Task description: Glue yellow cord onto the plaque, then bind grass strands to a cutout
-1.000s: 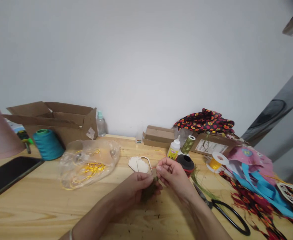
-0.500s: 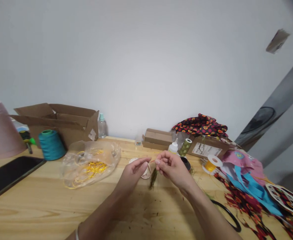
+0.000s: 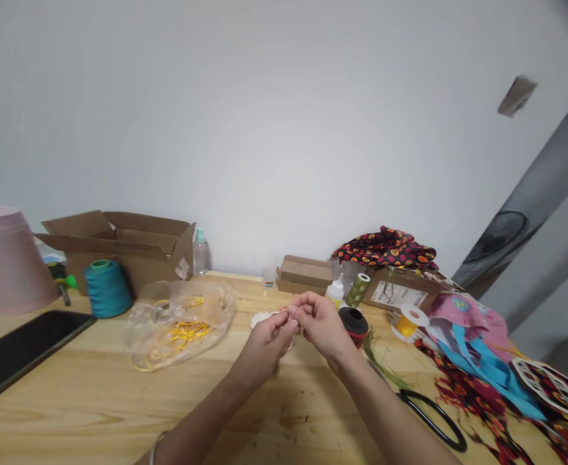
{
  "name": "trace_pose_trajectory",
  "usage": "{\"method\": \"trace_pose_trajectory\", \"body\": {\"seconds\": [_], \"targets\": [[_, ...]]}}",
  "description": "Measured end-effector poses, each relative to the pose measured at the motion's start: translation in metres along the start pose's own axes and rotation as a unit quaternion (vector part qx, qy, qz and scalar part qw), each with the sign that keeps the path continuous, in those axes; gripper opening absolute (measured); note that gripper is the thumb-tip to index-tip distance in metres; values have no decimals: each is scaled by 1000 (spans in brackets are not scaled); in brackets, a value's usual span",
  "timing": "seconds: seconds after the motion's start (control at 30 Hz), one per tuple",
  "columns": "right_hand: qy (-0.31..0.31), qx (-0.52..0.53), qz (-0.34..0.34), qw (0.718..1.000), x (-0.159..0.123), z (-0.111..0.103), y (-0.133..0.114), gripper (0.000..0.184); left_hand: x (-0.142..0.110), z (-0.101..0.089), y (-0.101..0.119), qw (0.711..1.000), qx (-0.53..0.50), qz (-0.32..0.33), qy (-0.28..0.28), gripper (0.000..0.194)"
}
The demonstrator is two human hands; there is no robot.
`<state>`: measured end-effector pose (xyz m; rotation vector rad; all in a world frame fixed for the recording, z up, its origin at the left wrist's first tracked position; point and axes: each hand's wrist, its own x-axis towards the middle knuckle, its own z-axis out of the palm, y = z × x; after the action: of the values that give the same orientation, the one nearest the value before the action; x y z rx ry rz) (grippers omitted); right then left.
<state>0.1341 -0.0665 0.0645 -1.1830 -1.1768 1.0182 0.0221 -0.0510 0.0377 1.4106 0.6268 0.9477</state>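
Note:
My left hand and my right hand meet above the middle of the table, fingertips touching, both closed in a pinch. Between them they grip a small dark green tassel, almost wholly hidden behind my left hand; only a blurred bit of its fringe shows below the palm. A reddish-orange bit of thread peeks out at the fingertips. Behind my hands lie pale round pieces, partly covered. Just right of my right hand stands a black-topped spool with red thread.
Left: teal thread cone, plastic bag of yellow cord, phone, pink bin, open cardboard box. Right: glue bottle, green spool, yellow spool, scissors, blue ribbon, patterned fabric scraps.
My left hand has come right and closed against my right fingertips. The tassel, which hung in view below my right hand, is now mostly covered. The view has shifted slightly.

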Motion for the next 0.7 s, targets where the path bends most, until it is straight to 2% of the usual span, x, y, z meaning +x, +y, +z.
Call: {"method": "trace_pose_trajectory", "body": {"seconds": [0.23, 0.5, 0.57, 0.7], "targets": [[73, 16, -44, 996, 2, 3, 11, 21, 6, -5, -8, 999, -9, -40, 20, 36], [51, 5, -52, 997, 8, -6, 25, 20, 11, -13, -18, 990, -70, -115, 31, 40], [43, -57, -61, 996, 8, -13, 30, 24, 11, -19, -21, 988, -84, -125, 33, 40], [-59, -241, -70, 966, 2, -26, 32, 18, 6, -28, -24, 982, -120, -143, 42, 36]]}}
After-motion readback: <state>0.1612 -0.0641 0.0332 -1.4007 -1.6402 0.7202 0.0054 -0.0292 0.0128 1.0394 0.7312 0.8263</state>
